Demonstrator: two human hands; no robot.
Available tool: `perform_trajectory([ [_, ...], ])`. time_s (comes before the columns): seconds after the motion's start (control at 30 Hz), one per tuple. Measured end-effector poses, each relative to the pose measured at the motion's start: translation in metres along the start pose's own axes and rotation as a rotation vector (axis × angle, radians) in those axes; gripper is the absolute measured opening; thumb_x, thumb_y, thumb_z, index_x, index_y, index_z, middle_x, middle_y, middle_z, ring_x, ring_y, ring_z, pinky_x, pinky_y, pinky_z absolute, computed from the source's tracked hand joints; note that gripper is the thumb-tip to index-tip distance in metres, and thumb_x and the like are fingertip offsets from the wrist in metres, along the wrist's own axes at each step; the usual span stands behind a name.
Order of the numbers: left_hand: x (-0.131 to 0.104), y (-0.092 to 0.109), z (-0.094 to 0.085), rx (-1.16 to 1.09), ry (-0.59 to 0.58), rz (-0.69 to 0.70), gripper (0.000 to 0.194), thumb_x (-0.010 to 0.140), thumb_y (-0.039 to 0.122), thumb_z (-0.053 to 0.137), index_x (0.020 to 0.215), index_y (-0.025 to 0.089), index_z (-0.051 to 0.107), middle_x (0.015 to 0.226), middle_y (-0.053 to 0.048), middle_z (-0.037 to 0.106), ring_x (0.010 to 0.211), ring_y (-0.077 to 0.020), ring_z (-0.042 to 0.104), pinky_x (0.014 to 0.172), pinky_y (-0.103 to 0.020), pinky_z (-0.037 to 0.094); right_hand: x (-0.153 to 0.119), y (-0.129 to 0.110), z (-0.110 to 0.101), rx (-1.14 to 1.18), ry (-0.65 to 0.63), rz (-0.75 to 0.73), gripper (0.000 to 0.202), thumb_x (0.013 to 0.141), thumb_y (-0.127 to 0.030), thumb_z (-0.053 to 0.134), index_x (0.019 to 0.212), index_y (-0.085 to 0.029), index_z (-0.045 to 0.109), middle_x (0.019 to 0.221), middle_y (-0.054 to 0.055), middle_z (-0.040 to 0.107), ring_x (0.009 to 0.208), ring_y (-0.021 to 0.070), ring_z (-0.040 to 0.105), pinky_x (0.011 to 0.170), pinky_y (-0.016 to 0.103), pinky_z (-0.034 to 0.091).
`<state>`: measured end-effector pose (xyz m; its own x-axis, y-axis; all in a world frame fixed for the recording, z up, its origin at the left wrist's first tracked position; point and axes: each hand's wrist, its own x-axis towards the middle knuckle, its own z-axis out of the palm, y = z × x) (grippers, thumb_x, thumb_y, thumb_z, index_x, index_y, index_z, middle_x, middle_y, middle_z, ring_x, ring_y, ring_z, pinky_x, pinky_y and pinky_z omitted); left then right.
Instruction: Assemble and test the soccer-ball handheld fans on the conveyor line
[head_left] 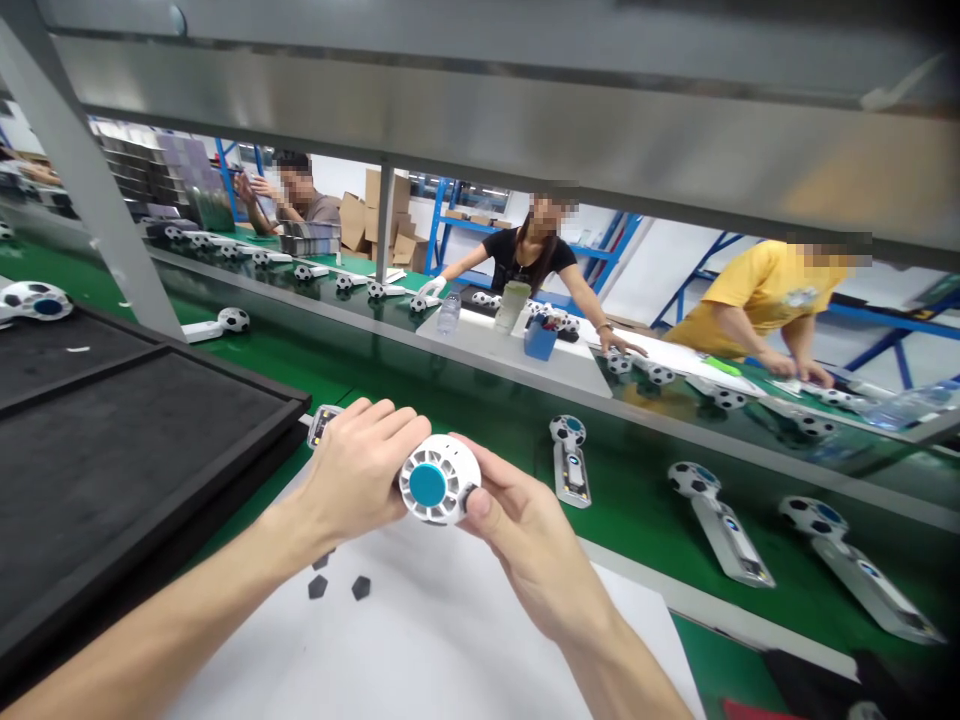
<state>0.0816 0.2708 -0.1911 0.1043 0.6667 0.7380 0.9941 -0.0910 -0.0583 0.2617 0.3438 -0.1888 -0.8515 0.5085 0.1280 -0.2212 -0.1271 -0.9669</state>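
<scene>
Hands meet on a white handheld fan above the white sheet: left hand wraps the handle, right hand pinches the head's rim. Steadying the handle firmly while the right fingertips work lightly seems wise, clear of the black hexagon pieces.

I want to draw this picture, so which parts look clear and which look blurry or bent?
In the head view, the left hand, right hand and the white fan they hold look sharp; the metal beam overhead is smeared and shiny with glare; the edges bend outward and darken at the right corners; the fans on the green belt at far right go soft; faces are pixelated.
</scene>
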Motion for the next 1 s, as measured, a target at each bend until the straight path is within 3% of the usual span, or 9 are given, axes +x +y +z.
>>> perform_trajectory([
  [0.37, 0.000, 0.007, -0.002, 0.032, 0.041, -0.010, 0.021, 0.087, 0.026, 0.053, 0.069, 0.020, 0.044, 0.063, 0.000, 0.049, 0.061, -0.0174, 0.037, 0.059, -0.034, 0.028, -0.006, 0.010, 0.008, -0.148, 0.171, -0.132, 0.049, 0.092, -0.043, 0.068, 0.134, -0.020, 0.058, 0.130, 0.009, 0.065, 0.117, 0.0239, 0.062, 0.098, 0.034, 0.053],
  [0.73, 0.001, 0.004, -0.001, 0.070, 0.049, 0.035, 0.017, 0.089, 0.024, 0.051, 0.073, 0.021, 0.048, 0.068, -0.003, 0.057, 0.065, -0.0200, 0.043, 0.063, -0.036, 0.032, 0.000, 0.010, 0.010, 0.020, 0.202, -0.092, 0.051, 0.081, -0.038, 0.079, 0.127, -0.020, 0.065, 0.122, 0.009, 0.070, 0.111, 0.0285, 0.064, 0.091, 0.042, 0.056],
  [0.83, 0.002, 0.000, 0.001, 0.085, 0.039, -0.024, 0.016, 0.087, 0.026, 0.053, 0.073, 0.021, 0.046, 0.069, -0.003, 0.058, 0.066, -0.0205, 0.046, 0.062, -0.036, 0.032, 0.008, 0.016, 0.006, 0.046, 0.176, -0.104, 0.051, 0.085, -0.044, 0.074, 0.131, -0.023, 0.062, 0.132, 0.007, 0.064, 0.118, 0.0267, 0.060, 0.093, 0.040, 0.055],
  [0.9, 0.003, -0.008, 0.000, 0.061, 0.050, -0.126, 0.012, 0.081, 0.023, 0.055, 0.075, 0.021, 0.045, 0.072, -0.004, 0.058, 0.068, -0.0211, 0.050, 0.062, -0.035, 0.034, 0.012, 0.028, 0.005, 0.013, 0.184, -0.099, 0.050, 0.093, -0.056, 0.058, 0.131, -0.023, 0.061, 0.130, 0.009, 0.064, 0.112, 0.0255, 0.062, 0.091, 0.041, 0.055],
  [1.0, 0.005, -0.025, -0.009, 0.030, 0.087, -0.337, 0.013, 0.073, 0.016, 0.055, 0.078, 0.021, 0.044, 0.077, -0.005, 0.058, 0.073, -0.0221, 0.055, 0.063, -0.032, 0.038, 0.012, 0.055, 0.010, -0.393, 0.081, 0.012, 0.043, 0.097, -0.053, 0.049, 0.107, -0.019, 0.073, 0.108, 0.011, 0.070, 0.090, 0.0249, 0.065, 0.080, 0.040, 0.053],
])
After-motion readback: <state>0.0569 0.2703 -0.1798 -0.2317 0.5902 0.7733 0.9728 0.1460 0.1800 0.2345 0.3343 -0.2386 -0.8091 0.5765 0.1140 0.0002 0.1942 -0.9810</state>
